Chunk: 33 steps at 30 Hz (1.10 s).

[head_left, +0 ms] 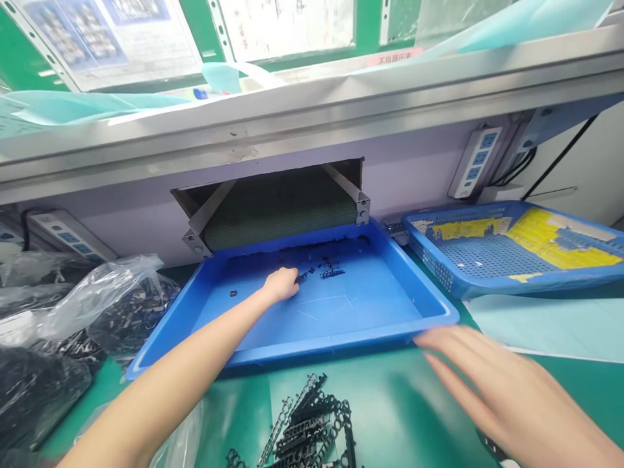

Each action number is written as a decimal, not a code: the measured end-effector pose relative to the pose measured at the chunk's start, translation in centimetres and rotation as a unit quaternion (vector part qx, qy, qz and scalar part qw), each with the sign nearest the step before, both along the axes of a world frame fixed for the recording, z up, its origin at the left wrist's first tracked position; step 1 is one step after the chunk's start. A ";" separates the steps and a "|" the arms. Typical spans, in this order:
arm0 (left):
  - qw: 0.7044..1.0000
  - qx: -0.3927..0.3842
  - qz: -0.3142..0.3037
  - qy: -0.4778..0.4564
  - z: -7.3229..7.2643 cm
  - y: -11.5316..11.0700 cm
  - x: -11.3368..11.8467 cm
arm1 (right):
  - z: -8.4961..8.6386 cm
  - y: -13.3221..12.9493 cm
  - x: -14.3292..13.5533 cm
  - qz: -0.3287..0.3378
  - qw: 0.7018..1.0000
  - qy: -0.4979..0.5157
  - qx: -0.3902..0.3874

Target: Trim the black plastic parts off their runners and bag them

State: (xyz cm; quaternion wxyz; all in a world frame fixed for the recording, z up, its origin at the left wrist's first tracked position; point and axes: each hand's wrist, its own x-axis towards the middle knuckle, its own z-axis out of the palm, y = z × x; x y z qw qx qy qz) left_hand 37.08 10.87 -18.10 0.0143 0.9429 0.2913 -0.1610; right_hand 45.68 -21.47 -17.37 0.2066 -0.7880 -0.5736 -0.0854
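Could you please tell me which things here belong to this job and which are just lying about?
Likely in use:
blue tray, with the left hand inside
small black plastic parts in it
black strips piled in front

Probably just lying about:
perforated blue basket
light-blue sheet
clear plastic bags

The left arm (195,361) is bare, thin at the wrist and fatter further back, the left hand (281,284) is bare too, and the bare, blurry right hand (487,370) has long fingers (451,338) and a small dark thing (490,445) near its wrist, worn or not I can't tell.
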 end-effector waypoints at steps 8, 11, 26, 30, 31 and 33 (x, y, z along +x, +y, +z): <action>0.996 -0.011 -0.079 -0.049 1.2 -3.7 -3.1 | 0.6 21.2 6.2 0.012 0.982 0.064 -0.175; 0.995 -0.013 -0.058 -0.085 1.8 -3.8 -3.9 | -0.9 23.4 6.8 -0.009 0.976 0.077 -0.205; 0.899 0.118 -0.194 -0.375 -2.2 -7.8 -8.2 | 2.4 8.1 5.5 -0.083 0.964 0.253 0.020; 0.865 -0.018 -0.148 -0.480 0.5 -9.8 -8.3 | 3.0 1.7 2.6 -0.094 0.915 0.377 0.108; 0.853 -0.074 -0.133 -0.500 1.4 -10.9 -8.3 | 2.9 0.3 1.9 -0.099 0.912 0.388 0.089; 0.841 -0.205 -0.123 -0.484 2.7 -13.7 -8.1 | 2.3 -2.2 0.5 -0.109 0.915 0.388 0.035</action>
